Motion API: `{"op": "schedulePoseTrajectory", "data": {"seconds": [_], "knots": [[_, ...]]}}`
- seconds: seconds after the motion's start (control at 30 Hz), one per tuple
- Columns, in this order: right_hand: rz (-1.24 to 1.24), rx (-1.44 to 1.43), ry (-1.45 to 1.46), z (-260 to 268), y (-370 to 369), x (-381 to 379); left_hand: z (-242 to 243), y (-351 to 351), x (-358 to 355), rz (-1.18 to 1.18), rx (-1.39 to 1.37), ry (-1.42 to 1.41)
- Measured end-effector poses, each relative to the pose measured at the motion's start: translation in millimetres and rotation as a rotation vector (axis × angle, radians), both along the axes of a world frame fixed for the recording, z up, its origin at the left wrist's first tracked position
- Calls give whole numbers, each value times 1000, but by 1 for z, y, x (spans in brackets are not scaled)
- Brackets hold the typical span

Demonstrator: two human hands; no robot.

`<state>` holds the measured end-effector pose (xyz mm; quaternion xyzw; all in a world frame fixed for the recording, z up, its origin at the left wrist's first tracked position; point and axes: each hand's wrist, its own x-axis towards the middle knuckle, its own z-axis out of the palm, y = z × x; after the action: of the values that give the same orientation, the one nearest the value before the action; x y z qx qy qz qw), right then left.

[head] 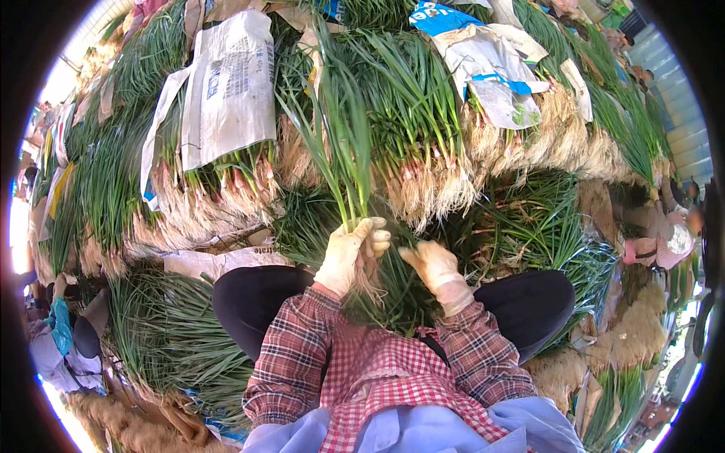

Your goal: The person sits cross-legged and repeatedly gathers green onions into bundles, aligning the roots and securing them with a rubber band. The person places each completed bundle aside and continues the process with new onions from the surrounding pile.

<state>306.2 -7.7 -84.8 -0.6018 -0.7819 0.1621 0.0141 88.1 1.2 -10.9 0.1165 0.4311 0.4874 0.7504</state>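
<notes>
My left hand [345, 255], in a pale glove, grips a few spring onions [352, 164] by their lower stems. Their green leaves point away from me, and pale roots hang below my fist. Close by on the right is my right hand [433, 266], gloved too and blurred, with its fingers bent. Whether it pinches anything is not clear. Dark green leaves lie in a heap [391, 306] between my knees, beneath both hands. Just beyond them, a dense row of spring onions [419, 124] lies with roots towards me.
White woven sacks [229, 90] cover part of the far rows, and a blue-and-white sack [481, 62] lies farther right. Loose spring onions [527, 226] are piled at my right, with more leaves [175, 334] at my left. Other people [660, 232] sit at both sides.
</notes>
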Motion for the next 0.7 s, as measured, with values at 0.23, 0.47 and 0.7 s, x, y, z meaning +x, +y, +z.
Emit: {"op": "schedulePoseTrajectory", "data": {"seconds": [0.23,0.47,0.7], "knots": [[-373,-172,807,21,63,-91,-3,-11,22,74,-115,255],[-1002,-750,1744,37,40,-109,-3,-13,27,216,-102,-11],[-987,-1004,1919,63,26,-98,-10,-16,29,148,-20,-6]]}}
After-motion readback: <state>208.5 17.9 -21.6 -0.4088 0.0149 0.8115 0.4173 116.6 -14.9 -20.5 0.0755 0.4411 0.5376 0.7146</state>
